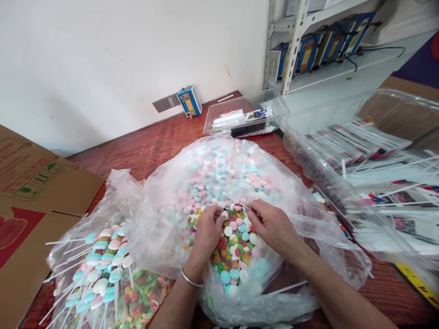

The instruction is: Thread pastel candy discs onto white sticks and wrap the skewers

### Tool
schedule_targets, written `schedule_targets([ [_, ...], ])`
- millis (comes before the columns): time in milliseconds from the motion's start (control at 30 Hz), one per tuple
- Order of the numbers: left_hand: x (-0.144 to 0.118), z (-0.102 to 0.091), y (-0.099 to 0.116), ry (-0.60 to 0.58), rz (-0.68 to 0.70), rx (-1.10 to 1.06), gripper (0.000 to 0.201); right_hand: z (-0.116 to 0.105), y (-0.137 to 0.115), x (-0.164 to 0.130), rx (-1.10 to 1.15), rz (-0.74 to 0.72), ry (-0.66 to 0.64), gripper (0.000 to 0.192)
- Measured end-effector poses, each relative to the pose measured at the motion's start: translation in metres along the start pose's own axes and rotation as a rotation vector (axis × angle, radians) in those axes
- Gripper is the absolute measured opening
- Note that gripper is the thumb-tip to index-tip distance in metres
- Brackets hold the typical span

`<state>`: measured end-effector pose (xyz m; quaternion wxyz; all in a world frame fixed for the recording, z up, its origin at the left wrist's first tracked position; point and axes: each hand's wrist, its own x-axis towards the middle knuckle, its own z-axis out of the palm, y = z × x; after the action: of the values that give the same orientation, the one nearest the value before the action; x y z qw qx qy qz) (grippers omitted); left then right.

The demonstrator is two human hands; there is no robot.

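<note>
My left hand [209,228], with a bangle at its wrist, pinches a small pale pink marshmallow [224,214] between thumb and fingertips. Across from it, my right hand [269,224] has its fingers closed on a thin white stick [236,200] pointing left. Both hands are over a large open clear plastic bag [164,183]. Inside lie loose round marshmallows [225,277] in pink, blue and white, mixed with colourful gummy rings [224,252]. At lower left, finished-looking sticks threaded with stacked marshmallows [100,286] rest on another bag of gummy rings [144,292].
A cardboard box [51,183] stands at the left. Clear plastic bins hold packets and white sticks [404,164] at right and wrapped items [233,118] at the back. A blue device [190,101] is by the wall socket [166,103]; a metal shelf [295,45] stands behind.
</note>
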<state>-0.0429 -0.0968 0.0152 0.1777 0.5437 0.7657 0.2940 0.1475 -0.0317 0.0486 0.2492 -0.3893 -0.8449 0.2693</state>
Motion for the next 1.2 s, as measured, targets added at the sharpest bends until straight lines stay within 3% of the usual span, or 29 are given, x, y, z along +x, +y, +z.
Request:
schedule_targets([
  [267,-0.001,-0.002,0.005,-0.083,0.126,0.146,0.015,0.003,0.006,0.004,0.004,0.052,-0.039,0.023],
  [433,-0.007,0.004,0.004,-0.050,0.142,0.141,0.008,0.006,0.006,0.005,0.099,0.046,0.015,0.025],
  [500,-0.009,0.004,0.007,-0.036,0.045,-0.018,0.008,0.007,0.001,0.004,0.190,0.061,0.041,0.026],
  [633,-0.013,-0.006,0.022,-0.134,-0.239,-0.688,0.028,0.010,-0.015,-0.001,0.452,0.138,-0.010,0.016],
  [767,-0.025,-0.017,0.038,-0.223,-0.304,-1.103,0.034,0.016,-0.026,-0.006,0.557,0.135,-0.028,0.011],
  [900,-0.033,-0.021,0.045,-0.220,-0.294,-1.224,0.038,0.017,-0.031,-0.006,0.551,0.137,-0.015,0.020],
  [1067,-0.029,-0.018,0.037,-0.050,-0.326,-1.198,0.037,0.011,-0.036,-0.020,0.305,0.134,-0.011,0.030],
  [1200,-0.022,-0.018,0.031,0.063,-0.305,-1.146,0.035,0.008,-0.040,-0.042,0.137,0.174,-0.199,0.042],
])
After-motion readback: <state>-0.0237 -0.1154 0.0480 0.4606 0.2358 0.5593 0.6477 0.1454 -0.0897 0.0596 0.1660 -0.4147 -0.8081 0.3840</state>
